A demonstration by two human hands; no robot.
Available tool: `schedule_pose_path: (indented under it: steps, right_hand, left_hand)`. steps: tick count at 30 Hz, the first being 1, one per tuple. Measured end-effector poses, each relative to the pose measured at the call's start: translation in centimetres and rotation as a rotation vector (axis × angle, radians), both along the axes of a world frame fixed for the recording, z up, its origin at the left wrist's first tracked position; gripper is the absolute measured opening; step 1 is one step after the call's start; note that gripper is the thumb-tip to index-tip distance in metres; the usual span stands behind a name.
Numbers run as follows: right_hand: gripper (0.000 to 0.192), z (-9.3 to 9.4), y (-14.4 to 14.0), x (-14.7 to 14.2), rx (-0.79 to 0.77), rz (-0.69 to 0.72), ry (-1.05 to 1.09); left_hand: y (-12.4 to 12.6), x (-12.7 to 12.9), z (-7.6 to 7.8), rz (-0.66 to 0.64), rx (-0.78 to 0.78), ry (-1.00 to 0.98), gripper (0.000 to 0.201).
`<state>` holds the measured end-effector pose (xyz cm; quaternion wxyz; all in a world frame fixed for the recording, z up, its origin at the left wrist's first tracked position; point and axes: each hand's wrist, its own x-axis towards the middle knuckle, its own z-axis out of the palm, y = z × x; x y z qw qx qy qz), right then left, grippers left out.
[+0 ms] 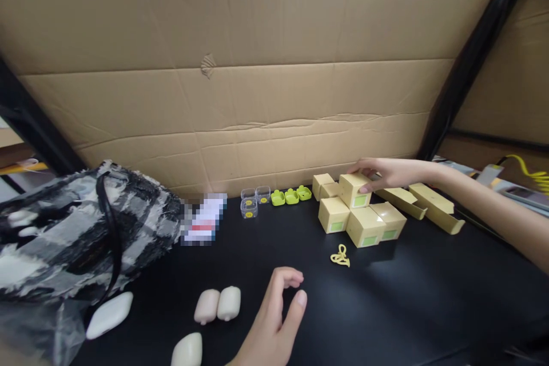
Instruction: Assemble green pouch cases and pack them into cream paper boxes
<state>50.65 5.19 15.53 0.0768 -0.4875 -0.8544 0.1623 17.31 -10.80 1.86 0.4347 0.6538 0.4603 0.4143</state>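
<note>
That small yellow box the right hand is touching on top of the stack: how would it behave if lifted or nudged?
The small yellow box looks like thin folded card, so it is probably light and would dent under a hard squeeze. It sits atop other boxes, so a sideways push from the right hand may slide it off. Its flat faces make rolling unlikely.

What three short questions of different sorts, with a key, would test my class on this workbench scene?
1. True or false: the right hand rests on the top box of the stack.
2. Which colour are the small trays? A red, B green, C blue.
3. Fill in: the yellow cord lies on the black ___.

Key: 1 true; 2 B; 3 table. The left hand holds nothing.
</note>
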Motion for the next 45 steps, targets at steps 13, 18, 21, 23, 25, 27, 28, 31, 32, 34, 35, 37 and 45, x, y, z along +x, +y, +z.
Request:
schedule_pose_path:
  steps: [13, 18, 21, 23, 25, 27, 28, 31, 32, 34, 35, 37, 45]
  right_hand:
    - [0.068, 0.4, 0.2, -0.6, -0.034, 0.001, -0.062]
    - [0.070, -1.3, 0.1, -1.2, -0.054, 0.000, -0.075]
    - [0.068, -2.7, -0.1, -0.9, -0.048, 0.011, -0.062]
    - [0.061, -3.3, -0.3, -0.5, -0.021, 0.029, -0.048]
    - [0.053, -3.5, -0.8, -0.4, 0.043, 0.039, -0.027]
    - [0.046, -3.7, -1.7, -0.9, 0.150, 0.030, 0.000]
    - [0.043, -3.8, -2.4, -1.5, 0.209, 0.026, 0.013]
    - [0.032, -4.5, -5.3, -4.5, 0.321, 0.071, 0.006]
    - [0.029, -5.0, -6.3, -5.6, 0.321, 0.112, -0.022]
    - [0.024, -6.2, -8.2, -7.8, 0.299, 0.187, -0.101]
    - [0.022, -6.9, -8.9, -8.7, 0.299, 0.199, -0.140]
    - [0.017, -8.2, -9.7, -10.0, 0.312, 0.206, -0.203]
    - [0.012, -8.5, -9.7, -10.4, 0.385, 0.179, -0.217]
  left_hand:
    - [-0.1, -0.5, 1.1, -0.119, 0.026, 0.139, 0.017]
    - [0.0, -0.5, 1.0, -0.128, 0.036, 0.158, 0.017]
    - [0.0, -0.6, 1.1, -0.134, 0.036, 0.170, 0.017]
    - [-0.1, -0.6, 1.2, -0.134, 0.037, 0.178, 0.016]
    - [-0.1, -0.6, 1.2, -0.130, 0.034, 0.191, 0.017]
    - [-0.1, -0.5, 1.3, -0.139, 0.038, 0.211, 0.018]
    - [-0.1, -0.5, 1.3, -0.149, 0.043, 0.222, 0.019]
    - [-0.1, -0.5, 1.4, -0.176, 0.067, 0.241, 0.017]
    - [-0.1, -0.4, 1.4, -0.180, 0.077, 0.242, 0.016]
    - [-0.1, -0.4, 1.4, -0.183, 0.098, 0.239, 0.014]
    - [-0.1, -0.4, 1.4, -0.183, 0.110, 0.235, 0.013]
    - [-0.1, -0.4, 1.4, -0.186, 0.128, 0.229, 0.012]
    - [-0.3, -0.5, 1.5, -0.164, 0.178, 0.230, 0.012]
